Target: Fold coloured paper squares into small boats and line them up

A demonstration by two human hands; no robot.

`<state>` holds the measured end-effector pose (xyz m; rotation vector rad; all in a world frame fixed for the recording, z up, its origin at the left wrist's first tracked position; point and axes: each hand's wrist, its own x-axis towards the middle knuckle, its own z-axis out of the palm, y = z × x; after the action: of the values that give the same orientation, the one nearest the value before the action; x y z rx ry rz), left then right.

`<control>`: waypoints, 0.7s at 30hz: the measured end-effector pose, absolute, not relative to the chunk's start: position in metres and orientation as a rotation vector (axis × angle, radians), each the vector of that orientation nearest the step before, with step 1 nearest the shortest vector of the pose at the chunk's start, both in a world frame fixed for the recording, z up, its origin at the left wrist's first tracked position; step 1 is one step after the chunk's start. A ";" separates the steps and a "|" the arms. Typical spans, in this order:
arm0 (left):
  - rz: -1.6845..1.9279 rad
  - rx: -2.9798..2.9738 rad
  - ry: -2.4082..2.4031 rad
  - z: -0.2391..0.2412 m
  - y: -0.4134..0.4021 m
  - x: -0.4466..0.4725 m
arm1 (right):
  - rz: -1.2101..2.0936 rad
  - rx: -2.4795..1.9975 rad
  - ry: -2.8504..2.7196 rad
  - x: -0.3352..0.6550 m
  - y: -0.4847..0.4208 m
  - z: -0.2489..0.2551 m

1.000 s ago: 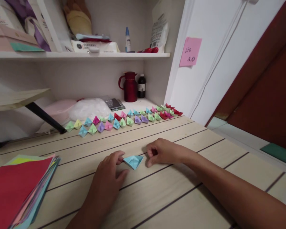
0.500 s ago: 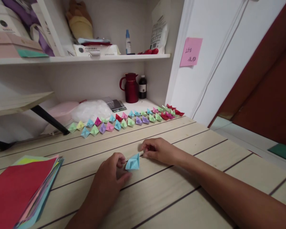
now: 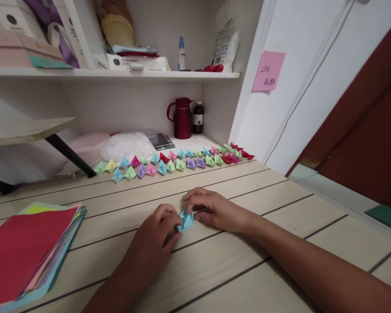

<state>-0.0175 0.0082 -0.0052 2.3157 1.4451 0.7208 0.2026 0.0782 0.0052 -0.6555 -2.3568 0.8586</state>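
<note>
A small light-blue folded paper boat sits on the wooden table between my two hands. My left hand is closed on its left end, the fingertips and thumb curled against the paper. From the right, my right hand reaches the boat's upper right edge, index finger and thumb bent around it. The fingers cover part of both ends of the boat. Beyond my hands, rows of folded paper boats in blue, green, pink, purple, yellow and red stand along the table's back edge.
A stack of coloured paper with a red sheet on top lies at the left. Behind the boats are a clear plastic bag, a red jug and a dark bottle. A black-legged stand rises at back left.
Both hands have closed in on the blue boat, which has turned a little. My right hand has come left to its edge, and my left fingers now rest on it. The camera view has shifted slightly.
</note>
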 end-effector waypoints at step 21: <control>0.713 2.356 1.667 -0.011 0.013 -0.010 | 0.703 -0.753 -2.417 0.197 0.082 -0.001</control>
<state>-0.0096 0.0132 -0.0105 2.3564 1.6667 0.7131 0.1970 0.0825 -0.0011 -0.7530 -2.4171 0.7035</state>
